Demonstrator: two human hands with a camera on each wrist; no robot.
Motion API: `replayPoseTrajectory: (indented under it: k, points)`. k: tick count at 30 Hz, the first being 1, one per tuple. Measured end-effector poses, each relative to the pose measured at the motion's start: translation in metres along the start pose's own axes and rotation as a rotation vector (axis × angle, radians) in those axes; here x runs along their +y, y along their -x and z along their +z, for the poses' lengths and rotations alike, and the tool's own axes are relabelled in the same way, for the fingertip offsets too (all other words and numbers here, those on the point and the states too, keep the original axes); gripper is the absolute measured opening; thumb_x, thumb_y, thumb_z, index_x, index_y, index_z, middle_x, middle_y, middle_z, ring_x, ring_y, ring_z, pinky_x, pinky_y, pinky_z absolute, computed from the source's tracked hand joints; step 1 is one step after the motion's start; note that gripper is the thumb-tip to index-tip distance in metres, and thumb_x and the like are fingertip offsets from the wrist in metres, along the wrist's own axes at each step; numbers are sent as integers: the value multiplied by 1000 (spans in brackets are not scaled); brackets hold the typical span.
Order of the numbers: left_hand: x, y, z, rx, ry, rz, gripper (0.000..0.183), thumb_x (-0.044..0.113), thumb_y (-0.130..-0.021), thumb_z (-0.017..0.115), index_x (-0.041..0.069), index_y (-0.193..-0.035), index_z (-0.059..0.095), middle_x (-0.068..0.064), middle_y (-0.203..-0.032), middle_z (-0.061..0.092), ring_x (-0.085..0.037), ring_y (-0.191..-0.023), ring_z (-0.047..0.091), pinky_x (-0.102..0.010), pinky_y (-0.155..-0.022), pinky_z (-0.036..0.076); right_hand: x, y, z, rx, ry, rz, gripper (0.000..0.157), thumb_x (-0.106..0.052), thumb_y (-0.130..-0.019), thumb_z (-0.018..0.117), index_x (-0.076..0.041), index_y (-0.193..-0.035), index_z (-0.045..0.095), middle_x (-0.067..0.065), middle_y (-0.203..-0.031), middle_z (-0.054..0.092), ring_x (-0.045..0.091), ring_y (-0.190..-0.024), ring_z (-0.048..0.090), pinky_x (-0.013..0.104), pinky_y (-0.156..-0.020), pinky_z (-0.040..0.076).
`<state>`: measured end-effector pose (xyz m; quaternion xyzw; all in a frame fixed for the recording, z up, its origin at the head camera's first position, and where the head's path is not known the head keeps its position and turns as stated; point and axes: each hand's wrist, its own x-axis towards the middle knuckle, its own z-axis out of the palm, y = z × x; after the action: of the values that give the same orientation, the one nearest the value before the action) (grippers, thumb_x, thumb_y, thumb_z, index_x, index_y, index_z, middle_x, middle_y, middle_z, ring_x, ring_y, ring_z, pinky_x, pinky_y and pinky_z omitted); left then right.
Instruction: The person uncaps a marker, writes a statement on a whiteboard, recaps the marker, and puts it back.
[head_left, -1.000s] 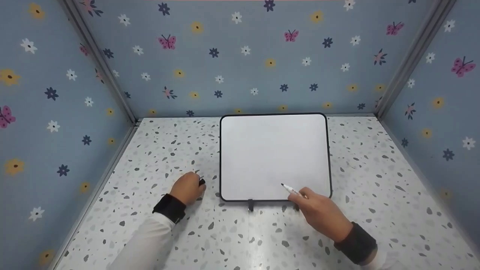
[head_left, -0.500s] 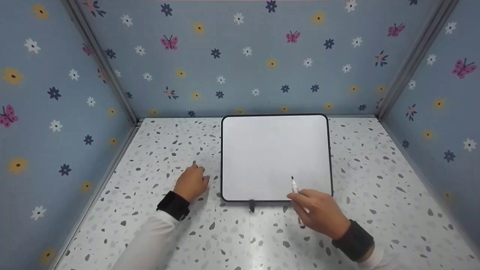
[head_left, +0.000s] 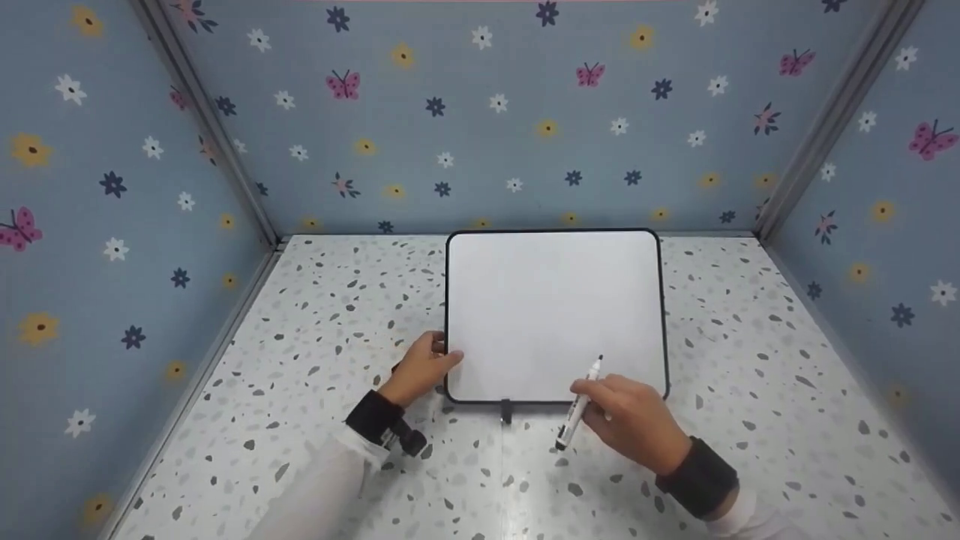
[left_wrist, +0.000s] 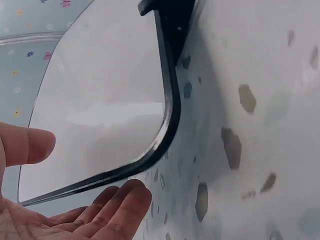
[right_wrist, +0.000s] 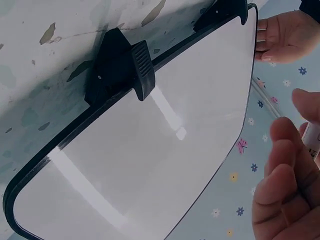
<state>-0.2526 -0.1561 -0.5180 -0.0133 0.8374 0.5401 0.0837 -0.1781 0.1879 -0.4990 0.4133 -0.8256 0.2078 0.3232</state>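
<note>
Main worry here: the whiteboard [head_left: 555, 315], held up on the table [head_left: 352, 300] by black clips [right_wrist: 142, 70], could get knocked askew if its left edge is pushed by the left hand [head_left: 416, 371]. That edge is loosely straddled, thumb in front and fingers behind; whether it's actually touched can't be told. A stray mark could be left too, since the marker [head_left: 577, 412] is held by the right hand [head_left: 630, 420] nib up, near the board's lower right, and any slip of the wrist might do it. Compared with half a second ago, the left hand's been brought over to the edge, and the marker's been tilted, tail end swung left. Board looks unmoved.
</note>
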Motion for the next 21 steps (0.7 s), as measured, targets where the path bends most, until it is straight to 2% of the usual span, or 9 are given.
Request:
replayPoseTrajectory:
  k: [3, 7, 11, 14, 17, 19, 21]
  points:
    - [0, -1, 6, -2, 70, -35, 67, 18, -99, 72, -12, -152, 45, -32, -148, 60, -43, -137, 61, -52, -113, 55, 0, -2, 2, 7, -16, -9, 43, 9, -68, 85, -8, -106, 74, -3, -75, 67, 6, -64, 56, 19, -54, 48]
    - [-3, -3, 14, 12, 133, -35, 69, 13, -93, 78, -14, -149, 47, -33, -149, 60, -45, -139, 59, -53, -118, 51, -2, -8, 4, 13, -26, -22, 34, 6, -77, 82, -8, -106, 71, -3, -77, 68, 8, -65, 56, 21, -55, 49]
    - [-5, -4, 20, 37, 171, -30, 74, 15, -89, 85, -14, -147, 49, -33, -149, 60, -45, -141, 59, -54, -121, 48, -4, -13, 8, 18, -54, -37, 26, 4, -82, 80, -8, -102, 69, -2, -79, 68, 11, -69, 59, 24, -58, 51]
    - [-6, -4, 24, 56, 182, -35, 74, 17, -87, 87, -12, -145, 51, -31, -146, 62, -43, -138, 60, -54, -121, 48, -6, -16, 11, 25, -75, -44, 18, 2, -85, 77, -9, -98, 70, -2, -78, 65, 11, -69, 55, 25, -58, 49]
    - [-7, -5, 27, 62, 204, -32, 72, 17, -87, 88, -11, -143, 53, -29, -144, 64, -42, -136, 62, -53, -120, 48, -7, -20, 15, 59, -91, -42, 6, -7, -92, 77, -10, -93, 72, -2, -74, 60, 11, -66, 50, 24, -56, 45]
    - [-8, -5, 29, 67, 216, -31, 72, 18, -87, 88, -10, -143, 53, -29, -144, 64, -42, -135, 63, -53, -120, 48, -8, -22, 19, 77, -101, -39, 8, -15, -98, 76, -11, -91, 75, -2, -72, 58, 11, -64, 49, 23, -54, 44]
    - [-9, -5, 30, 70, 224, -28, 72, 18, -87, 87, -10, -144, 53, -29, -144, 64, -42, -135, 63, -54, -120, 48, -8, -25, 22, 100, -127, -37, 9, -17, -99, 77, -11, -92, 78, -1, -71, 59, 11, -62, 50, 24, -54, 44]
